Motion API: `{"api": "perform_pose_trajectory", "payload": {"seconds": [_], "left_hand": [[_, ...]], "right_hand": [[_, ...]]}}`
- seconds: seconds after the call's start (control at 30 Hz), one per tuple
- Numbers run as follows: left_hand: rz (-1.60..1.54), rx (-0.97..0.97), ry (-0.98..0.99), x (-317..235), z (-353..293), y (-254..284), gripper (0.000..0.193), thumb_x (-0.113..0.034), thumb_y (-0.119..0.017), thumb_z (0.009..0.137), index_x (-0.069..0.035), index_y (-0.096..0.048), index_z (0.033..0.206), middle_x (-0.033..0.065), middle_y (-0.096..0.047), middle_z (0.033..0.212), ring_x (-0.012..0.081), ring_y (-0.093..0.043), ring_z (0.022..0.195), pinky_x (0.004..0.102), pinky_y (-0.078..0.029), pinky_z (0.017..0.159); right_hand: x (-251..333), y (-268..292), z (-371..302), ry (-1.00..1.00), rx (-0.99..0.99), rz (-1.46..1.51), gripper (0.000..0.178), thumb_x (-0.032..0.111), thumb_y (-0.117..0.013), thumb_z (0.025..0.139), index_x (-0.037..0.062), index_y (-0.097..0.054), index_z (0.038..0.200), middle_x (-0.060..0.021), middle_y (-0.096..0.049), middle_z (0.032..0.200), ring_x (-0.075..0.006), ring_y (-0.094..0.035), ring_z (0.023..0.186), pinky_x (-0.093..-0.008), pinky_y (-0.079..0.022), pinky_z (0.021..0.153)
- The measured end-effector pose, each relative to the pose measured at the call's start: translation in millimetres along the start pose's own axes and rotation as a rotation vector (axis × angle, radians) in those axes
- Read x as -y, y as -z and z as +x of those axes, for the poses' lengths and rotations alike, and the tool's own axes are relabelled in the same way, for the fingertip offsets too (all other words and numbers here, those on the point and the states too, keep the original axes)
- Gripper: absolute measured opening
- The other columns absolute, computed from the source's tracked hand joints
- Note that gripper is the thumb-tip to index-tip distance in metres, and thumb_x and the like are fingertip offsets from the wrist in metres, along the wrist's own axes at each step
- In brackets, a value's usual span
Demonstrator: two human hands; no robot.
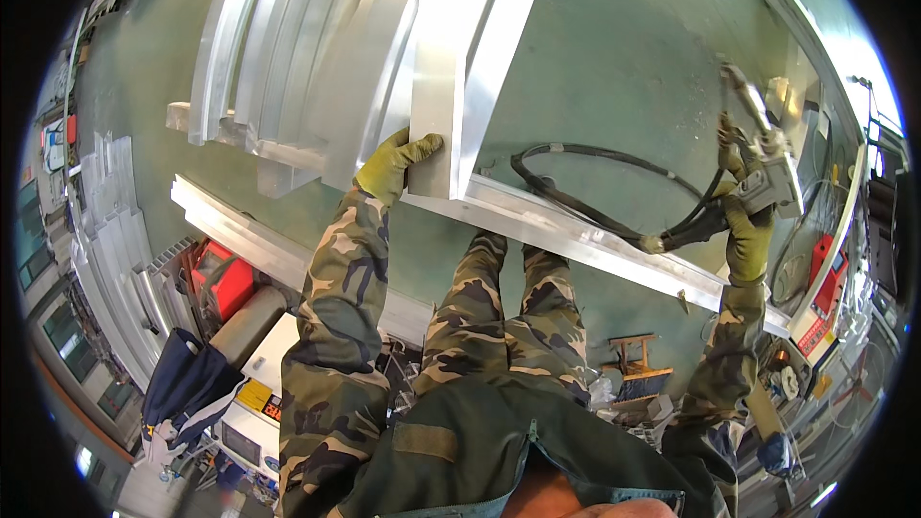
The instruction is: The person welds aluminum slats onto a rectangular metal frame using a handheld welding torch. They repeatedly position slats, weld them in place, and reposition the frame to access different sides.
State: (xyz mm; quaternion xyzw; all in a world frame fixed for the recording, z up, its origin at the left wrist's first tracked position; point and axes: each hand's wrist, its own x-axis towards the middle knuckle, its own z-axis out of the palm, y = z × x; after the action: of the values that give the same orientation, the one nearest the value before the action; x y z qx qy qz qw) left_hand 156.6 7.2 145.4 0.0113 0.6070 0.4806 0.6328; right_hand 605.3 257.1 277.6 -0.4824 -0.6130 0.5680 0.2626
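Observation:
My left hand (391,165), in a yellow-green glove, rests its fingers on the lower end of an upright aluminium profile (443,67) that meets a long horizontal aluminium bar (576,235). My right hand (746,230), also gloved, is raised at the right and grips a metal welding torch (763,158). A black hose (595,187) loops from the torch over the green floor above the bar. My camouflage sleeves and legs fill the lower middle.
Several more aluminium profiles (278,48) lean at the upper left. A red machine (223,278) and a white unit (264,374) stand at the lower left. A small wooden stool (635,355) sits by my feet. Red equipment (827,293) stands at the right.

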Motion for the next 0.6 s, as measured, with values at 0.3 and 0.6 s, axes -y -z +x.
{"api": "perform_pose_trajectory", "payload": {"seconds": [0.3,0.6], "left_hand": [[0.057,-0.122,-0.013,15,0,-23,0.065,-0.038,-0.083,0.090,0.000,-0.058,0.137,0.0060,-0.071,0.114,0.0165,-0.070,0.097,0.0303,-0.058,0.085],[0.145,-0.289,0.013,8,-1,-52,0.042,-0.022,-0.081,0.091,0.004,-0.066,0.121,0.0084,-0.073,0.108,0.0179,-0.069,0.093,0.0310,-0.057,0.084]], "right_hand": [[-32,-39,21,-0.002,0.144,0.431,0.056,0.038,-0.079,0.094,-0.0027,-0.061,0.129,-0.0152,-0.070,0.117,-0.0240,-0.069,0.097,-0.0360,-0.057,0.084],[-21,-1,76,0.220,-0.138,0.483,0.057,0.030,-0.071,0.098,-0.0074,-0.053,0.137,-0.0206,-0.070,0.109,-0.0244,-0.071,0.076,-0.0378,-0.062,0.066]]}}
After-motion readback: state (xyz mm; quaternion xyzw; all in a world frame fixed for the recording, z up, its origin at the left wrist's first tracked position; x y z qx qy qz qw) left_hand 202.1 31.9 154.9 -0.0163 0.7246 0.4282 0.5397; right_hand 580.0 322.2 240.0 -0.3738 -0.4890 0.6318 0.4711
